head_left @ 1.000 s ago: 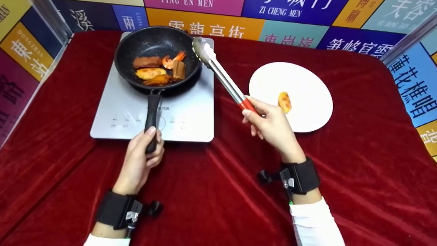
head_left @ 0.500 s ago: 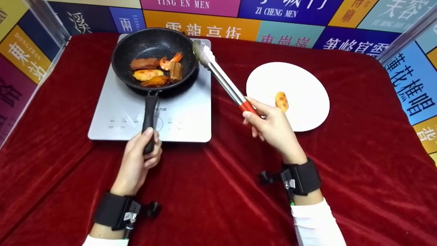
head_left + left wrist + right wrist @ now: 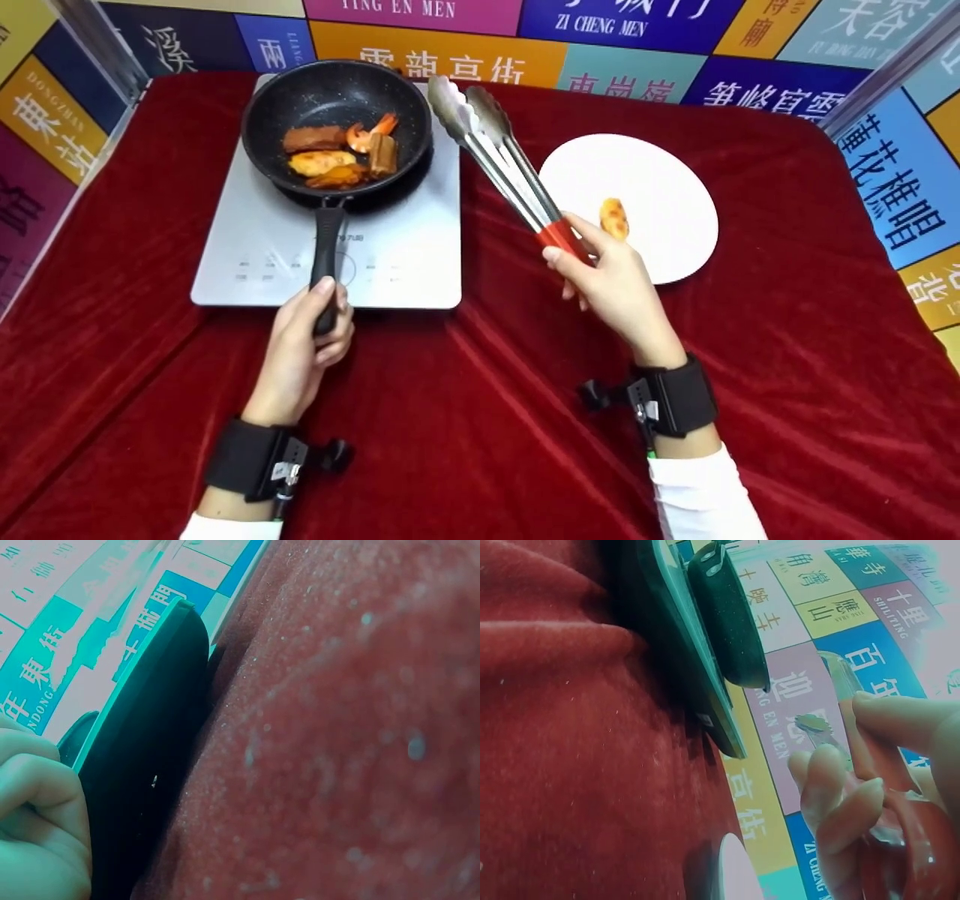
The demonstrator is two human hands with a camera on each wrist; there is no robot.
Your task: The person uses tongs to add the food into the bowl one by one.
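Observation:
My left hand (image 3: 304, 341) grips the black handle of a frying pan (image 3: 337, 97), which sits on a silver induction cooktop (image 3: 412, 247). Inside the pan are a shrimp (image 3: 373, 133), a yellow browned oval piece (image 3: 321, 163), a glossy orange-brown piece (image 3: 337, 177) and two brown blocks, one lying (image 3: 313, 138) and one at its right (image 3: 382, 154). Metal tongs (image 3: 517, 176) with red grips are held in my right hand (image 3: 619, 296). Their scalloped tips are spread apart, with nothing between them, just right of the pan. Curled fingers (image 3: 855, 810) hold the red grips in the right wrist view.
A white plate (image 3: 675, 210) lies right of the cooktop, partly behind the right hand, with one yellow browned oval piece (image 3: 614, 217) on it. Dark red cloth (image 3: 465, 420) covers the table. A panel with coloured lettered blocks (image 3: 450, 52) stands along the back edge.
The tongs have gone from closed to spread, and the right hand has shifted slightly right and down. The left hand still holds the pan handle. The whole view has drifted slightly.

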